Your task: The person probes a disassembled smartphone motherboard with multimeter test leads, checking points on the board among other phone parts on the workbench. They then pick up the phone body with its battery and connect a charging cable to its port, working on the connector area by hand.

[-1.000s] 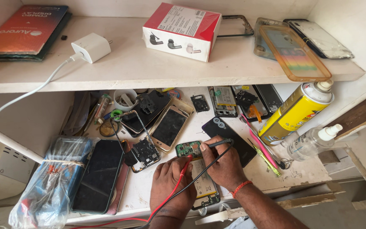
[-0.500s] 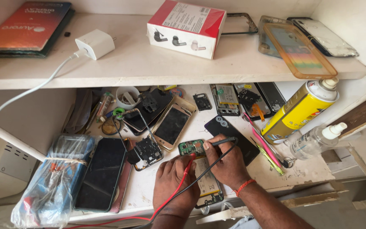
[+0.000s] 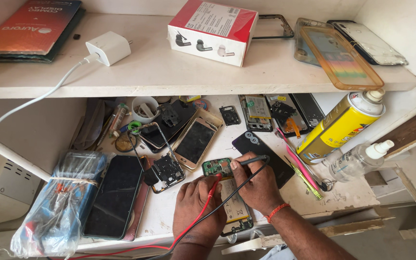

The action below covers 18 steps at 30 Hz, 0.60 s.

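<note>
An opened phone [image 3: 234, 207] lies face down on the white bench, its green circuit board [image 3: 217, 167] exposed at the top. My left hand [image 3: 196, 204] grips a red test probe [image 3: 213, 185] whose tip touches the board. My right hand [image 3: 256, 185] pinches a black test probe [image 3: 253, 159] held above the same board. Red and black leads run back from both probes toward me. A dark phone back cover [image 3: 266, 154] lies just behind my right hand.
Several phones and parts litter the bench: a large black phone [image 3: 114, 195], a gold phone [image 3: 196, 142], a bagged bundle [image 3: 58, 207]. A yellow spray can [image 3: 340, 125] and clear bottle [image 3: 357, 161] stand right. The shelf above holds a white charger [image 3: 108, 48], red-white box [image 3: 213, 31], phone cases [image 3: 338, 55].
Both hands stay on the opened phone with the probes. The view has shifted slightly; the probe tips have barely moved.
</note>
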Motion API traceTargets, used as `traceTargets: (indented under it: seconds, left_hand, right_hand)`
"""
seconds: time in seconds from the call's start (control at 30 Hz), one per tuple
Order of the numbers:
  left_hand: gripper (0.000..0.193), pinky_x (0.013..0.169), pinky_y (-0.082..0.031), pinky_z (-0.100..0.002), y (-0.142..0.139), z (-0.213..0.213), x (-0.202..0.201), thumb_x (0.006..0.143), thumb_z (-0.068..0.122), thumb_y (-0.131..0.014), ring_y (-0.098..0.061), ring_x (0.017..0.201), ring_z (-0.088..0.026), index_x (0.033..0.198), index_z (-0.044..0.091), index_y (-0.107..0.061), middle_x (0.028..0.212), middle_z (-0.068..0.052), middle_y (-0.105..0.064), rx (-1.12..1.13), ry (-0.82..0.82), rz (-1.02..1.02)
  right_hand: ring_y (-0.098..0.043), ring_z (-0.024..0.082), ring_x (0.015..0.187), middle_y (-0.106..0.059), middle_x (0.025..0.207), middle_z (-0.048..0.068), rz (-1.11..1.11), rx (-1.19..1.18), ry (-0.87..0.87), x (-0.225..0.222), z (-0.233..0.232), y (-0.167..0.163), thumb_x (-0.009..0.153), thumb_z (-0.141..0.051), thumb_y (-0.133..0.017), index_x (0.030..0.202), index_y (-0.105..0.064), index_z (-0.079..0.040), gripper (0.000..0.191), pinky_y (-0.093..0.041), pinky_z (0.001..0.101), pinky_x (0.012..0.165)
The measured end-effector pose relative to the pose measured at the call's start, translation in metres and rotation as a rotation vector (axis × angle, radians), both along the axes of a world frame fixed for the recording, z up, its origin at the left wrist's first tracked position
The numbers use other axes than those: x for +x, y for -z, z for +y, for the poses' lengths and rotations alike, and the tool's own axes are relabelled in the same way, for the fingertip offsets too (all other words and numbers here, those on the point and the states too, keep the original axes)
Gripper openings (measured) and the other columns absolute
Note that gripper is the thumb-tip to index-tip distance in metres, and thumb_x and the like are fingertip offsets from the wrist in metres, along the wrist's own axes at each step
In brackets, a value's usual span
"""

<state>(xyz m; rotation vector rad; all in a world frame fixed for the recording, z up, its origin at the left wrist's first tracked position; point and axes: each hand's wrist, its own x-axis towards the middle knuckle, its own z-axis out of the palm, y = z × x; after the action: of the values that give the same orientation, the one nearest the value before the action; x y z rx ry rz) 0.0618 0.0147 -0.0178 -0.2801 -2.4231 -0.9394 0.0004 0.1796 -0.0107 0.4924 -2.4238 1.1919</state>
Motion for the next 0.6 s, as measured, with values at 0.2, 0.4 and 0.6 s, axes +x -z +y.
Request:
traceTargets:
  seconds: [0.2,0.4,0.6]
  left_hand:
    - [0.019,0.096,-0.044,-0.047,-0.0019,-0.0004,-0.0001,0.098,0.017,-0.058,-0.069,0.101,-0.03,0.113,0.006,-0.055,0.106,-0.012,-0.072,-0.013,-0.004,-0.028]
    - [0.018,0.098,-0.044,-0.047,-0.0026,-0.0013,-0.0003,0.098,0.018,-0.057,-0.069,0.103,-0.029,0.113,0.006,-0.055,0.108,-0.012,-0.072,-0.012,-0.001,-0.022]
    - [0.02,0.098,-0.044,-0.047,0.0003,-0.0022,0.0,0.098,0.018,-0.058,-0.068,0.105,-0.029,0.114,0.006,-0.055,0.11,-0.013,-0.072,-0.013,0.005,-0.017]
  right_hand:
    - [-0.075,0.016,0.071,-0.075,0.083,0.008,-0.02,0.002,0.001,-0.0001,-0.0003,0.0014,0.1,-0.019,-0.063,0.097,-0.064,-0.006,0.014,-0.058,0.0324,0.062]
    - [-0.074,0.015,0.07,-0.074,0.081,0.007,-0.036,0.016,0.0,-0.0013,-0.0004,0.0013,0.101,-0.021,-0.062,0.097,-0.064,-0.007,0.015,-0.058,0.0322,0.06]
    - [-0.073,0.014,0.068,-0.074,0.079,0.007,-0.06,0.039,0.024,-0.0012,-0.0006,0.0016,0.101,-0.024,-0.061,0.097,-0.064,-0.008,0.017,-0.058,0.0316,0.059]
